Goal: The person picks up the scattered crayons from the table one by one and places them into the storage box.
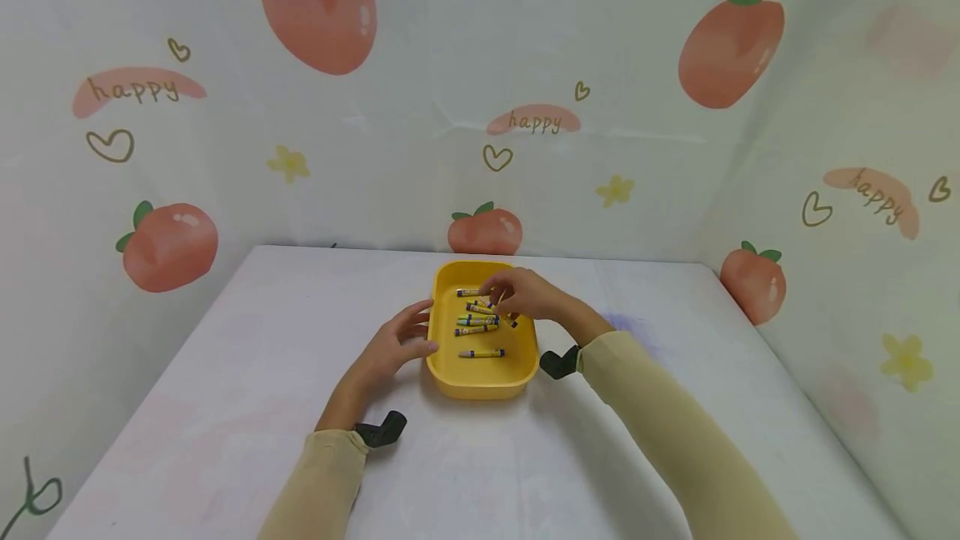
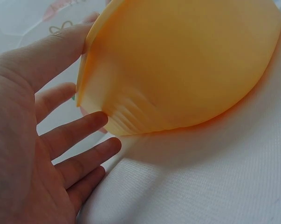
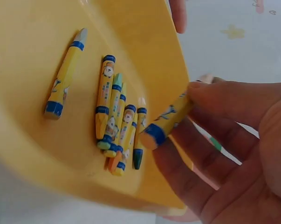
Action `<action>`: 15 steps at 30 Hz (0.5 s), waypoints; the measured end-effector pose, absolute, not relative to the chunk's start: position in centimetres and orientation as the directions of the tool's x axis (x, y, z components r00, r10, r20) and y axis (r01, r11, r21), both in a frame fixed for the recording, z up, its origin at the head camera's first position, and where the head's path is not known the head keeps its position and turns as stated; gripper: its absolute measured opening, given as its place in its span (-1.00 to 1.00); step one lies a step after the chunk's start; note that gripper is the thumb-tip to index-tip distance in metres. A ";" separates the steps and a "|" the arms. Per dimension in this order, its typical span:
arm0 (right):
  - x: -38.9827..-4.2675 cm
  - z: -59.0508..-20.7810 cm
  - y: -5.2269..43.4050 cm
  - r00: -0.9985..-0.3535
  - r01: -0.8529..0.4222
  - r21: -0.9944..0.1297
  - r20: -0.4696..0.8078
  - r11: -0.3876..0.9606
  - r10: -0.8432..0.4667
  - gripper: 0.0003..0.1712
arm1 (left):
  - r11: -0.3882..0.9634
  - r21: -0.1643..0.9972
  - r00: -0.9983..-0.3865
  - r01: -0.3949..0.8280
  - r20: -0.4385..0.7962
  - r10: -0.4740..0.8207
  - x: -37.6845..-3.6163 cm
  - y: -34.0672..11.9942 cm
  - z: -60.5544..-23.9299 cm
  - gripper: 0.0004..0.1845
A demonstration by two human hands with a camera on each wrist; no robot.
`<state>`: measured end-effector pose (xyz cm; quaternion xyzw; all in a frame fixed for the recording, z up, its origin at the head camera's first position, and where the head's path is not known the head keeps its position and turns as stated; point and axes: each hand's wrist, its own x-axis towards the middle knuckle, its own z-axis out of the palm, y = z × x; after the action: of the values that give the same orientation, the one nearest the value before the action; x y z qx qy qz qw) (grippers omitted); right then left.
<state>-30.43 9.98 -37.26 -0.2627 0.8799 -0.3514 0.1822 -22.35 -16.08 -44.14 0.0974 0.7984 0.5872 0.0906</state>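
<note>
The person's right hand pinches a yellow paper-wrapped crayon between thumb and fingers above the shallow yellow plastic tray, which sits mid-way across the white worktop. Several more wrapped crayons lie loose inside the tray. The left hand, fingers straight and spread, touches the tray's left outer wall

Yellow tray holds yellow crayons with blue bands; behind it, white backdrop with pink peaches.
</note>
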 end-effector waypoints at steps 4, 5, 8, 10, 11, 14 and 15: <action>-30.6 -37.3 9.3 -0.768 -0.349 -0.693 -0.175 0.631 -0.616 -0.65 | 0.282 0.958 -0.964 0.042 -0.036 0.265 -22.5 -16.1 -44.3 -0.21; -30.6 -37.4 9.1 -0.763 -0.351 -0.689 -0.182 0.634 -0.620 -0.66 | 0.276 0.960 -0.965 0.043 -0.032 0.261 -22.9 -16.2 -44.9 -0.21; -30.7 -37.5 8.6 -0.749 -0.362 -0.673 -0.202 0.645 -0.631 -0.69 | 0.267 0.962 -0.967 0.050 -0.020 0.254 -23.4 -16.4 -46.0 -0.22; -30.8 -37.7 8.2 -0.742 -0.364 -0.662 -0.219 0.656 -0.633 -0.71 | 0.270 0.961 -0.968 0.055 -0.016 0.252 -23.5 -16.4 -46.2 -0.22; -30.8 -37.8 8.1 -0.740 -0.363 -0.655 -0.229 0.662 -0.632 -0.72 | 0.270 0.961 -0.967 0.060 -0.011 0.253 -23.5 -16.4 -46.3 -0.22; -30.9 -38.1 7.7 -0.733 -0.365 -0.638 -0.252 0.678 -0.632 -0.73 | 0.269 0.961 -0.966 0.068 -0.003 0.257 -23.5 -16.4 -46.2 -0.22; -31.0 -38.2 7.7 -0.731 -0.367 -0.633 -0.257 0.682 -0.632 -0.73 | 0.270 0.960 -0.966 0.070 -0.002 0.258 -23.5 -16.4 -46.2 -0.22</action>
<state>-30.95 7.65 -38.24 -0.2817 0.8864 -0.2823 0.2348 -23.50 -16.38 -46.19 0.1036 0.7929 0.5953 0.0789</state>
